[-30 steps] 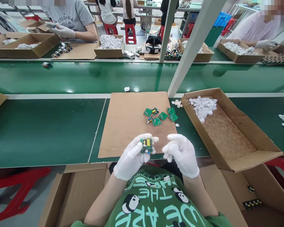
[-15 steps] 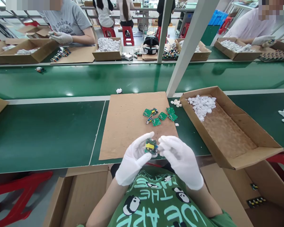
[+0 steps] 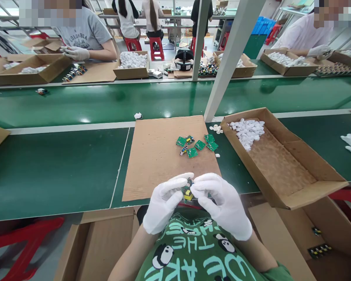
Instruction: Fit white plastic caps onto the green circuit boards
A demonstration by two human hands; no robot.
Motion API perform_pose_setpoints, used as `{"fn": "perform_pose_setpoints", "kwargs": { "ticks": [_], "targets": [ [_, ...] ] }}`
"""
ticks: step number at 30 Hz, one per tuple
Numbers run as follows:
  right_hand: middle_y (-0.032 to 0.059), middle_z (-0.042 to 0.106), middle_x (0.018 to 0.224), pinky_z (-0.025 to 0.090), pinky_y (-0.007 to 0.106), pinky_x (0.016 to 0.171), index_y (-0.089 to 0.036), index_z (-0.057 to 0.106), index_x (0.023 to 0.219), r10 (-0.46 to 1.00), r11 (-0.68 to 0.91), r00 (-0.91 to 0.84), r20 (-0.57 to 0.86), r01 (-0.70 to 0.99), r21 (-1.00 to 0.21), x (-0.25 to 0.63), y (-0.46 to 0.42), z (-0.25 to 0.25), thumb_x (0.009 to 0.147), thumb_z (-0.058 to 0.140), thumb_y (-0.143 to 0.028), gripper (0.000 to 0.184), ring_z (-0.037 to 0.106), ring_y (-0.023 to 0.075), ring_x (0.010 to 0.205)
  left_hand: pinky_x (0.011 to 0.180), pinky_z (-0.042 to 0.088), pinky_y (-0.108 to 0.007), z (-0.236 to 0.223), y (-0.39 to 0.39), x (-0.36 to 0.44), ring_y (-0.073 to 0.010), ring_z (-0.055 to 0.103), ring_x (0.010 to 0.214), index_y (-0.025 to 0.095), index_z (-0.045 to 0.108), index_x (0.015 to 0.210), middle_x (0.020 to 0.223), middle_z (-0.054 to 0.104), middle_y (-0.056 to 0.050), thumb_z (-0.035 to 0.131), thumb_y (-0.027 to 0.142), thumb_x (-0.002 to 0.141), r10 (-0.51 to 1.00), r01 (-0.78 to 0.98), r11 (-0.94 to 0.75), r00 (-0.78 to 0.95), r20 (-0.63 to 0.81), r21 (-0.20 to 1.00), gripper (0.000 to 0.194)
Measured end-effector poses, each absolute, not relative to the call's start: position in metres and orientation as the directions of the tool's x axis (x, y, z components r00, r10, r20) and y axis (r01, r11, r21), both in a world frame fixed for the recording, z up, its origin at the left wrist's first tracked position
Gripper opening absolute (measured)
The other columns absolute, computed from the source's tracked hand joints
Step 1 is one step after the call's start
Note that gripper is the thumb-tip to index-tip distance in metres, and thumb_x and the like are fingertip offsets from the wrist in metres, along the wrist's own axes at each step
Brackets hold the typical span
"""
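Between my white-gloved hands is a small circuit board (image 3: 188,194) carrying a yellow block-shaped part. My left hand (image 3: 167,201) grips its left side between thumb and fingers. On the board's right and upper side, the fingertips of my right hand (image 3: 219,201) are closed on it and cover part of it. Both hands are just above the near edge of a flat cardboard sheet (image 3: 152,156). Farther up that sheet lie several green circuit boards (image 3: 199,144), some plain side up, and two with their components showing (image 3: 183,150).
An open cardboard box (image 3: 283,168) with white plastic pieces (image 3: 248,132) stands at the right. A slanted metal post (image 3: 234,58) rises behind the sheet. Beyond runs a green conveyor belt (image 3: 114,101), with co-workers across it. A lower box (image 3: 333,230) holds a few boards.
The held board has turned and moved slightly down, its yellow part now lower. My right fingers have come in closer over it. Loose pieces on the conveyor belt have shifted left.
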State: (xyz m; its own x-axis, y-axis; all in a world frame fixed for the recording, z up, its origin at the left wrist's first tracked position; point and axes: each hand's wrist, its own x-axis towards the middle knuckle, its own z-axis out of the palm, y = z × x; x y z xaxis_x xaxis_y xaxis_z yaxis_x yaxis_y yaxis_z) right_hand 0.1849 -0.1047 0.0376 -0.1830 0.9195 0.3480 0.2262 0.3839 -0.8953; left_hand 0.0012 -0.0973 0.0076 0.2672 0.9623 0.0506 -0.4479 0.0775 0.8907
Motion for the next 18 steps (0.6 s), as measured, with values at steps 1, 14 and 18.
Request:
{"fn": "perform_pose_setpoints", "kwargs": {
  "ticks": [1, 14, 18],
  "targets": [
    [0.0042, 0.068, 0.101, 0.057, 0.030, 0.075, -0.025, 0.064, 0.104, 0.924, 0.372, -0.186, 0.334, 0.243, -0.896, 0.185, -0.106, 0.038, 0.088, 0.062, -0.013, 0.020, 0.067, 0.0157, 0.084, 0.103, 0.052, -0.039, 0.008, -0.097, 0.001, -0.0254, 0.063, 0.121, 0.032, 0.074, 0.113, 0.130, 0.069, -0.005, 0.069, 0.024, 0.088, 0.962, -0.440, 0.054, 0.264, 0.072, 0.896, 0.027],
    [0.0042, 0.066, 0.103, 0.058, 0.029, 0.074, -0.026, 0.062, 0.109, 0.967, 0.231, -0.152, 0.203, 0.193, -0.954, 0.183, -0.106, 0.039, 0.089, 0.064, -0.018, 0.022, 0.067, 0.0142, 0.080, 0.096, 0.056, -0.035, 0.005, -0.095, 0.001, -0.0249, 0.066, 0.115, 0.032, 0.071, 0.119, 0.126, 0.068, -0.008, 0.070, 0.013, 0.083, 0.940, -0.207, -0.240, 0.194, 0.281, 0.948, 0.041],
    [0.0067, 0.066, 0.116, 0.059, 0.035, 0.082, -0.029, 0.059, 0.112, 0.951, 0.309, -0.046, 0.307, 0.048, -0.950, 0.171, -0.109, 0.019, 0.086, 0.069, -0.018, 0.030, 0.068, 0.0205, 0.101, 0.102, 0.052, -0.040, 0.002, -0.099, 0.004, -0.0287, 0.057, 0.128, 0.032, 0.068, 0.122, 0.130, 0.066, -0.008, 0.068, 0.015, 0.085, 0.942, -0.231, -0.263, 0.147, 0.301, 0.937, 0.040]
  ]
}}
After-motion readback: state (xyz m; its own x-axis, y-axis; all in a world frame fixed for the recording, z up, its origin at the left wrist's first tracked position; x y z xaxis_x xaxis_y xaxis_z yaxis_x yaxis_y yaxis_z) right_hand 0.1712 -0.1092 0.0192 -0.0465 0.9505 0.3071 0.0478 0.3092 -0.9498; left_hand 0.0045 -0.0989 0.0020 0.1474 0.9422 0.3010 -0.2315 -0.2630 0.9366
